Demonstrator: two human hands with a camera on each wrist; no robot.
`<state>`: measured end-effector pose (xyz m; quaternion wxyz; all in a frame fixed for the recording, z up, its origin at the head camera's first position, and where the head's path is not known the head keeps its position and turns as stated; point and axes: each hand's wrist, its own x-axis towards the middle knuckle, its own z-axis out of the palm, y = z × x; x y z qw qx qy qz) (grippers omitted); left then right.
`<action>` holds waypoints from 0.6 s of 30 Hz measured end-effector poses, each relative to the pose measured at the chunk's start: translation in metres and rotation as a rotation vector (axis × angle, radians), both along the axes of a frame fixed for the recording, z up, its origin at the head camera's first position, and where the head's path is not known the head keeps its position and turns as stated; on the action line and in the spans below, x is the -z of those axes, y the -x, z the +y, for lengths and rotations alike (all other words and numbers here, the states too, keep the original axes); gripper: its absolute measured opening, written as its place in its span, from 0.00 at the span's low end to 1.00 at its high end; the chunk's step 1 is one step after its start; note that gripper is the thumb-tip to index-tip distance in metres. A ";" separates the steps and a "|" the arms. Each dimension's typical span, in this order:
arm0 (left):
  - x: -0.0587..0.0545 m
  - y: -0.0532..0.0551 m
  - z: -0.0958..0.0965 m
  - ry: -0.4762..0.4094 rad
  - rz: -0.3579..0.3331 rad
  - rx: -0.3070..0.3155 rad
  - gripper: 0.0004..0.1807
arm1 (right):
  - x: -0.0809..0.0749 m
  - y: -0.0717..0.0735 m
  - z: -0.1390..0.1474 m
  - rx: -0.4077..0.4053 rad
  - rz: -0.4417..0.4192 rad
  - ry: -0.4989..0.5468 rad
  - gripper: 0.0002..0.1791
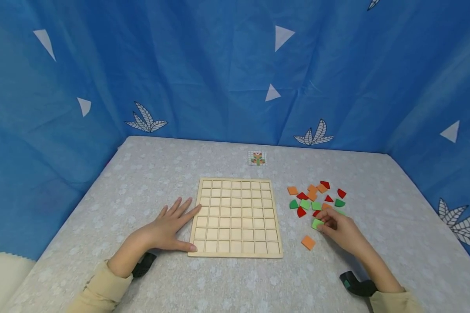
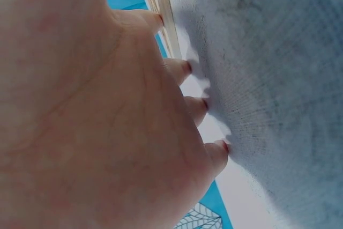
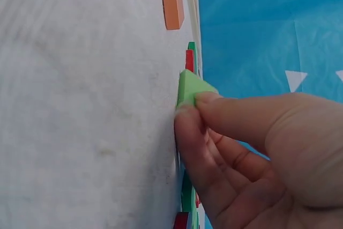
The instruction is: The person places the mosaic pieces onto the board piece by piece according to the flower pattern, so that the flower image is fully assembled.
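Observation:
My right hand (image 1: 341, 230) pinches a light green square tile (image 1: 317, 223) between thumb and fingers, at the near side of a scatter of tiles. In the right wrist view the green tile (image 3: 192, 87) is close over the table, its corner pointing away from the fingertips. My left hand (image 1: 166, 228) lies with fingers spread at the left edge of a wooden grid board (image 1: 235, 255); the thumb and index finger touch its frame. From the left wrist, the palm (image 2: 102, 116) faces the table and the other fingertips rest on the cloth.
Orange, red and green tiles (image 1: 316, 205) lie loosely right of the board. One orange square (image 1: 308, 242) lies nearer, apart from the others. A small pattern card (image 1: 256, 158) lies behind the board. A blue curtain (image 1: 227, 78) hangs along the table's far edge.

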<state>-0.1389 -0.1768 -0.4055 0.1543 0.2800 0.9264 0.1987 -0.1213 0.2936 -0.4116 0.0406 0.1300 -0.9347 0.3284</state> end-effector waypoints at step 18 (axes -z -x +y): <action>-0.001 0.000 0.000 -0.008 0.011 0.003 0.58 | -0.010 0.005 0.000 -0.001 -0.149 0.308 0.11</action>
